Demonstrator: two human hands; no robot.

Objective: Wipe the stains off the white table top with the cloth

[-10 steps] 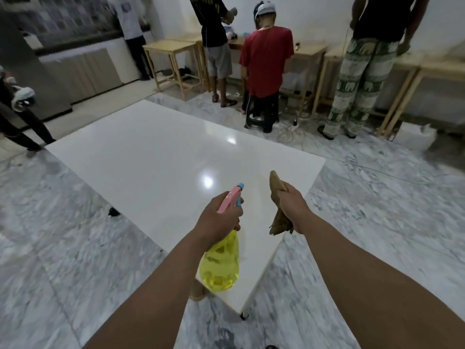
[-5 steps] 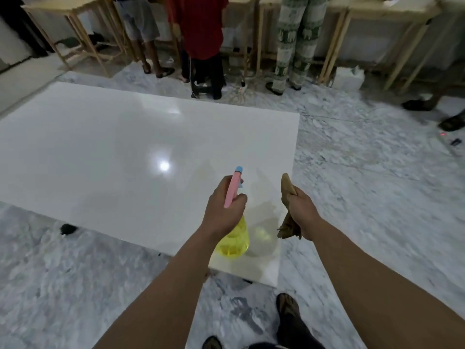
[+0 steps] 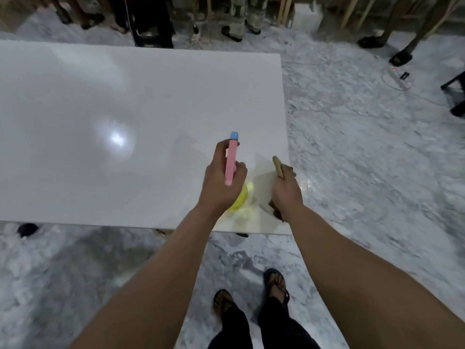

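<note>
Head view: left hand (image 3: 221, 182) has its fingers wrapped round a yellow spray bottle (image 3: 237, 201) with pink trigger, over the white counter (image 3: 125, 109) near its right corner; right hand (image 3: 285, 188) clutches the brown cloth (image 3: 277, 167) beside it.

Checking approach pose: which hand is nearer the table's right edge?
Right. The right hand, gripping the cloth, sits almost over the right edge of the white table top. The left hand, holding the spray bottle, is further inboard.
</note>
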